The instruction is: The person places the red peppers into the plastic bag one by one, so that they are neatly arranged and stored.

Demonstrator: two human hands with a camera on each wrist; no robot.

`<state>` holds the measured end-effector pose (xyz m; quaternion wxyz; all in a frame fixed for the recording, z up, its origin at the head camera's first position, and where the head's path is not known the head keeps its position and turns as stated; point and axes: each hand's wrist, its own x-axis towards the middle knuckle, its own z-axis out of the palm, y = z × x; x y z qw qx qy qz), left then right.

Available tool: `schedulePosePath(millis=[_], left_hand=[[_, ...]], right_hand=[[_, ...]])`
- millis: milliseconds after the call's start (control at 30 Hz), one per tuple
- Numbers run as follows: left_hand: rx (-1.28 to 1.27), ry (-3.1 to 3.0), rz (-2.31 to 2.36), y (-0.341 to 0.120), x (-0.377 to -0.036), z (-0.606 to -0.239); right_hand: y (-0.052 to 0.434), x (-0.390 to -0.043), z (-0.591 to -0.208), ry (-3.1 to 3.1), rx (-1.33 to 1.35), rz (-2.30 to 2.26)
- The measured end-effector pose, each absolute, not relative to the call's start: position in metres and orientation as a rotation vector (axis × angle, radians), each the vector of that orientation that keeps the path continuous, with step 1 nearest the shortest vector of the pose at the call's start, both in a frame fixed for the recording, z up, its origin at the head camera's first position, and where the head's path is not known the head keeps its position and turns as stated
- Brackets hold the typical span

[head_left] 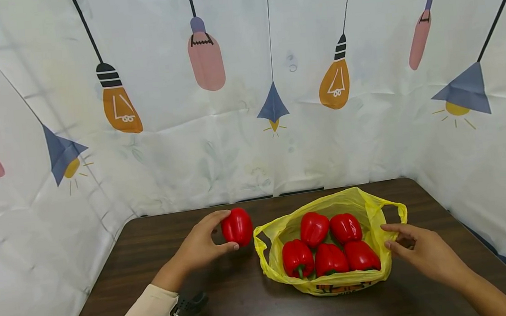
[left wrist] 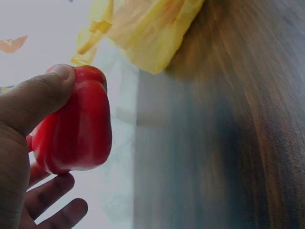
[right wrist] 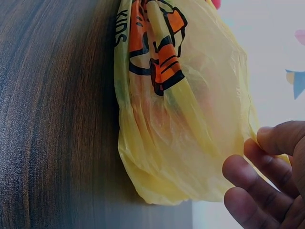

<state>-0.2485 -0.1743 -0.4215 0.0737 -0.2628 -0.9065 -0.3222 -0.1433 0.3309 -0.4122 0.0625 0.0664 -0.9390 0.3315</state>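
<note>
Left hand point(head_left: 204, 245) grasping red pepper point(head_left: 237, 226) just left of yellow bag point(head_left: 336, 283), right hand point(head_left: 424, 252) apparently pinching its rim

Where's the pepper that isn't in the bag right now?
In the head view the loose red pepper is gripped in the left hand, over the table, just left of the yellow bag that holds five more.

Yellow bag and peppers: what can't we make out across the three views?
- Yellow bag print: head view, folded under and too small; right wrist, cut off after "KIDS".
- Bagged peppers: lower sides hidden by each other and the bag.
- Left hand, held pepper: stem not in view.
- Right hand: grip on the bag unclear.
</note>
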Motion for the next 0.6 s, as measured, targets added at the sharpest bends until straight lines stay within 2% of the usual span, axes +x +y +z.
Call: schedulePosePath(millis=[600], left_hand=[[-0.926,-2.557,-0.967,-0.161,-0.239,-0.394]], right_hand=[[0.331,-0.143,-0.411,-2.832,0.201,1.005]])
